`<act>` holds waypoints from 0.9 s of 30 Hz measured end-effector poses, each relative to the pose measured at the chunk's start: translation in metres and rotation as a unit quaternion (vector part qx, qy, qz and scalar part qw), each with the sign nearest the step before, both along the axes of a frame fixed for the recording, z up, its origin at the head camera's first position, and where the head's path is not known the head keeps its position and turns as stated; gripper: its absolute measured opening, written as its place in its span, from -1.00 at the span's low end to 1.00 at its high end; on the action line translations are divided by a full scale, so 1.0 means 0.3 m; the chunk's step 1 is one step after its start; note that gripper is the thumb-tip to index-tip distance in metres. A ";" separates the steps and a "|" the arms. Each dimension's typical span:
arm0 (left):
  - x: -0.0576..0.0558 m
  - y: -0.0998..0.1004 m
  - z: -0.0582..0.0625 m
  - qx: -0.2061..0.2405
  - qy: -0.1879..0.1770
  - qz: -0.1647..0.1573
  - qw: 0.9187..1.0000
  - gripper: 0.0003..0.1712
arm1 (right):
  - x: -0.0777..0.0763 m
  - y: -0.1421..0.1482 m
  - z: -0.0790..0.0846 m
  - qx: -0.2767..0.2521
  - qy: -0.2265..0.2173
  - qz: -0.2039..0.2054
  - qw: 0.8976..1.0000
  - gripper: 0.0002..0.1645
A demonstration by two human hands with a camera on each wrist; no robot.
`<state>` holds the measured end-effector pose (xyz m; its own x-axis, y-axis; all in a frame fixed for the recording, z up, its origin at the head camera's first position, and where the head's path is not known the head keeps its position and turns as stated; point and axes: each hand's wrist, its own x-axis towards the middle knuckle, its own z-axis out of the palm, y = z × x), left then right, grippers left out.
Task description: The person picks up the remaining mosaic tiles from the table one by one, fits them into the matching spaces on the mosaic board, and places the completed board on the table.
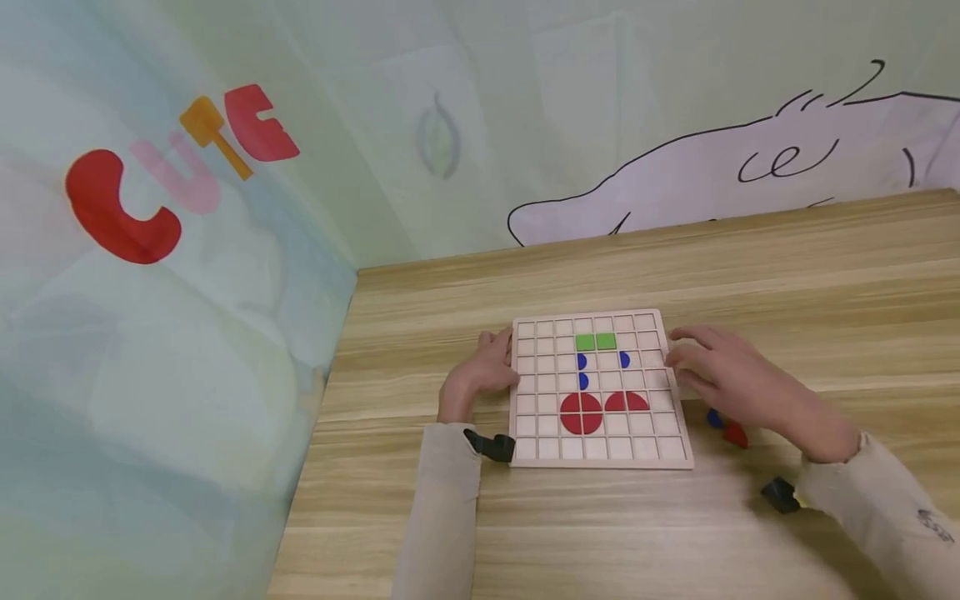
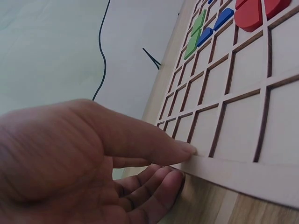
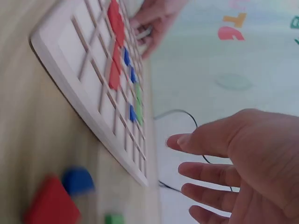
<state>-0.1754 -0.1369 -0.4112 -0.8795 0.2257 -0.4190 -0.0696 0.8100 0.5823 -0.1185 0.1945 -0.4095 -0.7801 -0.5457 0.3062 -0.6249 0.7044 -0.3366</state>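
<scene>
A pale wooden grid board (image 1: 540,450) lies on the table. Two green squares (image 1: 596,342), three blue half-round pieces (image 1: 626,360) and several red quarter-round pieces (image 1: 581,413) sit in its cells. At the left edge, my left hand (image 1: 483,371) grips the frame, thumb (image 2: 173,151) on top of the rim and the other fingers curled beside it. My right hand (image 1: 727,379) hovers by the right edge with nothing held; its fingers (image 3: 210,175) are apart and gently bent. Below it lie a loose blue piece (image 1: 715,418) and a red piece (image 1: 736,434).
A loose green piece (image 3: 114,219) is near the red and blue ones in the right wrist view. The wooden table (image 1: 600,533) meets a printed wall covering (image 1: 465,125) at the back and left. A dark wrist device (image 1: 781,495) is by the right sleeve.
</scene>
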 end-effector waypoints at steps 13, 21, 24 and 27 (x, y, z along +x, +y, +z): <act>0.006 0.002 0.005 0.000 -0.002 0.006 1.000 0.02 | 0.022 0.168 0.000 0.066 -0.053 -0.108 0.991 -0.79; 0.008 0.004 0.009 -0.001 -0.001 0.005 1.000 0.02 | 0.050 0.221 -0.015 0.124 -0.162 -0.169 0.964 -0.76; 0.007 0.003 0.008 -0.002 0.002 0.004 1.000 0.01 | 0.055 0.226 -0.026 0.118 -0.159 -0.167 0.966 -0.75; 0.007 0.004 0.008 0.000 0.000 0.004 1.000 0.02 | 0.060 0.230 -0.039 0.113 -0.150 -0.164 0.968 -0.77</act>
<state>-0.1732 -0.1356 -0.4089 -0.8813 0.2191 -0.4188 -0.0757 0.8092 0.5827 -0.1006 0.2634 -0.4213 -0.9581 -0.2800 -0.0604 -0.2526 0.9254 -0.2824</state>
